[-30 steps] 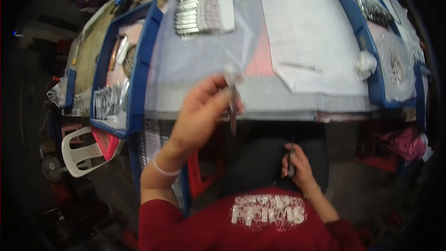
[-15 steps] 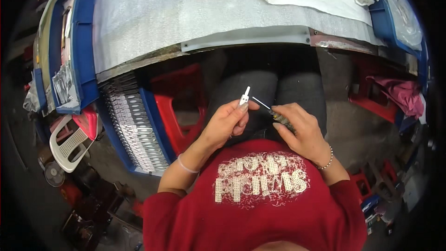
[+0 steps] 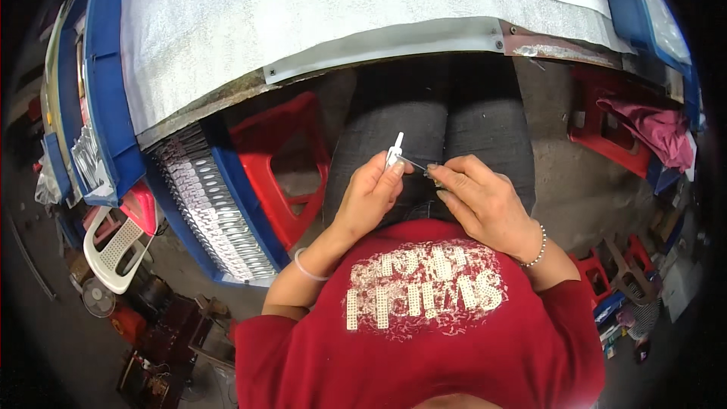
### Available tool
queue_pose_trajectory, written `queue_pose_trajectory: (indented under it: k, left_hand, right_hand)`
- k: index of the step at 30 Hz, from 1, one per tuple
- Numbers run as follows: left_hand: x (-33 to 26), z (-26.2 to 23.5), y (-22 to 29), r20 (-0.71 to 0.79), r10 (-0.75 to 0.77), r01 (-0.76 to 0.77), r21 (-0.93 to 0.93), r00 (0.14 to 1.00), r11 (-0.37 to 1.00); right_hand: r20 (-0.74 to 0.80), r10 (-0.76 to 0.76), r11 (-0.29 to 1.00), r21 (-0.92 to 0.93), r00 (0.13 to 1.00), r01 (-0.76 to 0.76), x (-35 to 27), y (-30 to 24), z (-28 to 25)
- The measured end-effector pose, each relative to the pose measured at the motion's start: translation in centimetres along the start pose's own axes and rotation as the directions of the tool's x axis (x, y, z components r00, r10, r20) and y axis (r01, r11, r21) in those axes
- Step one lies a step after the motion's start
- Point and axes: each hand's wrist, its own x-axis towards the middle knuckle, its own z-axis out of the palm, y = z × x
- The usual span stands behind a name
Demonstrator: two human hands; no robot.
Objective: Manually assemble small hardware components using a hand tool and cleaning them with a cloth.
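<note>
Over my dark trousers, my left hand (image 3: 369,198) pinches a small white piece (image 3: 394,153) between thumb and fingers, its narrow tip pointing away from me. My right hand (image 3: 488,201) is closed on a thin screwdriver (image 3: 413,163). The metal shaft reaches left to the white piece and its end meets the side of it near my left thumb; whether it sits in a screw is too small to tell. Most of the screwdriver's handle is hidden by my right fingers.
Ahead is a workbench (image 3: 250,26) covered in pale sheeting. A blue crate (image 3: 241,204) of metal parts stands low at my left, beside a red stool (image 3: 254,148). Another red stool (image 3: 602,132) with a maroon cloth (image 3: 651,129) is at right. Blue trays (image 3: 113,53) flank the bench.
The screwdriver in my right hand has come left, its shaft now touching the white piece instead of standing apart from it. My left hand keeps its pinch. The whole view has shifted slightly.
</note>
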Motion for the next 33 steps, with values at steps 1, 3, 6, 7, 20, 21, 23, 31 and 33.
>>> queue_pose_trajectory:
  k: [1, 3, 6, 7, 20, 21, 23, 31, 33]
  left_hand:
    - [0.1, 0.0, -0.2, 0.002, -0.003, 0.003, 0.000, 1.000, 1.000]
    - [0.2, -0.2, -0.6, -0.028, 0.014, -0.012, 0.060, 1.000, 0.998]
    - [0.6, 0.1, -1.2, -0.055, 0.303, -0.245, 0.458, 0.952, 0.854]
    - [0.8, 0.3, -1.4, -0.050, 0.301, -0.246, 0.457, 0.952, 0.855]
    - [2.4, 0.6, -1.5, 0.005, 0.516, -0.381, 0.681, 0.857, 0.625]
    - [2.2, 0.5, -1.6, 0.003, 0.509, -0.375, 0.680, 0.861, 0.630]
    - [2.1, 0.3, -1.7, -0.040, 0.490, -0.323, 0.706, 0.871, 0.631]
    - [2.5, 0.3, -1.8, 0.007, 0.503, -0.359, 0.709, 0.864, 0.607]
    - [2.8, 0.0, -2.1, -0.022, 0.485, -0.339, 0.689, 0.874, 0.641]
  right_hand:
    - [-0.004, -0.007, 1.000, -0.011, 1.000, 0.007, 0.0, 0.1, 0.1]
    - [-0.017, 0.030, 0.998, 0.054, 0.999, -0.029, 0.0, 0.5, 0.3]
    - [0.223, 0.469, 0.685, 0.520, 0.855, -0.511, 0.9, 0.2, -0.1]
    - [0.194, 0.440, 0.717, 0.513, 0.877, -0.473, 1.2, 0.7, -0.3]
    - [0.270, -0.091, 0.798, -0.556, 0.959, 0.232, 2.3, -0.2, 0.2]
    - [0.273, -0.086, 0.802, -0.551, 0.958, 0.229, 2.4, -0.3, 0.5]
    - [0.284, -0.082, 0.828, -0.514, 0.955, 0.224, 2.7, 0.0, 0.9]
    - [0.232, 0.151, 0.935, -0.351, 0.961, -0.062, 3.1, -0.4, 0.5]
    - [0.254, -0.012, 0.821, -0.549, 0.967, 0.155, 3.0, -0.7, 1.0]
